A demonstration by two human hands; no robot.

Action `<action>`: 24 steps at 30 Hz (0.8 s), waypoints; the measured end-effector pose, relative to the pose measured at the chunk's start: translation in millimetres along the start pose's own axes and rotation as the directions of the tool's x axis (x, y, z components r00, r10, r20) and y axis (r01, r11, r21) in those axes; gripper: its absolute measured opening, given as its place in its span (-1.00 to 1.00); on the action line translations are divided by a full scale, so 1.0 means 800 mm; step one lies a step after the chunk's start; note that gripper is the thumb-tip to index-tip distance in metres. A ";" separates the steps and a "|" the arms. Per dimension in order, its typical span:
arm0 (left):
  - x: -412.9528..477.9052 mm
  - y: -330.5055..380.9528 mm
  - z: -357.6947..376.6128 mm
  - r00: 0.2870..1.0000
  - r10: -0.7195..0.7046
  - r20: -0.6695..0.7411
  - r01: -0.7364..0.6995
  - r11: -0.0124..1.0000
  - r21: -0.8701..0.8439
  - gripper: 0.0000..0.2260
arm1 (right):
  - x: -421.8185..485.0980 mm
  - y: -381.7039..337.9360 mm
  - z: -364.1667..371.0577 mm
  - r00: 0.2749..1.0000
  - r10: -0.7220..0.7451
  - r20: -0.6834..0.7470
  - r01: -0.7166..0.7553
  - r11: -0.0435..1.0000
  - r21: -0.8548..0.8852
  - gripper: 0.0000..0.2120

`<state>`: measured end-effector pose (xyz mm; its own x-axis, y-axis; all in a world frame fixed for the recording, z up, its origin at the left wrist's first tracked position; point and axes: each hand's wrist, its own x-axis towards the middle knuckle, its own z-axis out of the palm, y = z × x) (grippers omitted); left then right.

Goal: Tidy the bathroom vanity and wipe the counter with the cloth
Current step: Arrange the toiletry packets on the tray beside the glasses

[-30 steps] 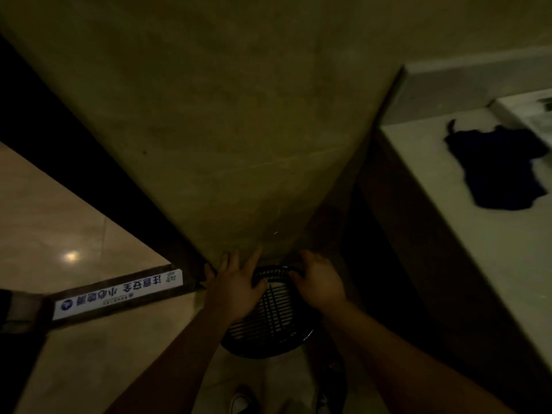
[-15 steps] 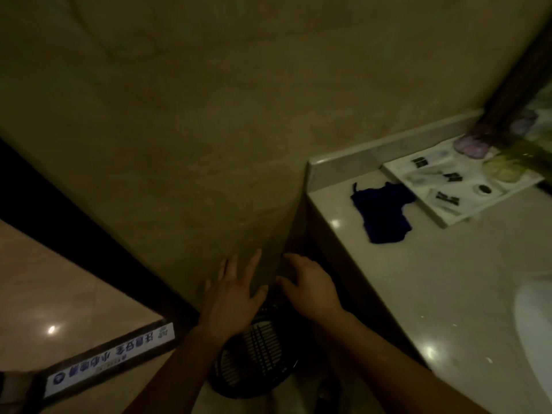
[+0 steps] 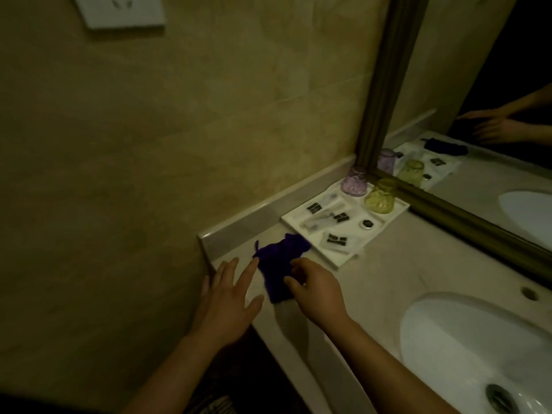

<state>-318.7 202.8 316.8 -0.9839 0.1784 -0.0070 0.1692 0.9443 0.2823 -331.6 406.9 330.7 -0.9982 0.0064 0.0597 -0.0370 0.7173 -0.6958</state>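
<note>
A dark blue cloth (image 3: 279,264) lies crumpled on the pale stone counter (image 3: 379,282) near its left end. My left hand (image 3: 227,303) hovers just left of the cloth, palm down, fingers spread, one fingertip at the cloth's edge. My right hand (image 3: 316,291) is over the cloth's right side, fingers curled and apart, holding nothing. A white tray (image 3: 385,227) behind the cloth carries small toiletry packets, a purple cup (image 3: 354,181) and a yellow cup (image 3: 380,196).
A white sink basin (image 3: 466,348) fills the counter's right part. A framed mirror (image 3: 466,121) stands along the back. The tiled wall with a white socket plate (image 3: 119,10) is at left. A dark basket rim (image 3: 209,406) shows on the floor below.
Both hands have left the black basket on the floor and risen to the counter, now at the blue cloth. My view swung up and right, bringing the tray, mirror and sink into sight.
</note>
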 end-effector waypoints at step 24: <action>0.248 0.075 0.087 0.956 0.261 0.132 -0.265 0.964 0.021 -0.40 | 0.155 0.138 -0.072 0.994 -0.090 0.066 0.111 0.752 -0.650 -0.65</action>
<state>-499.6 313.7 265.8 -0.8894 0.4532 -0.0600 0.4255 0.8686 0.2539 -457.0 527.1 302.3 -0.9918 -0.1038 0.0746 -0.1078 0.9928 -0.0515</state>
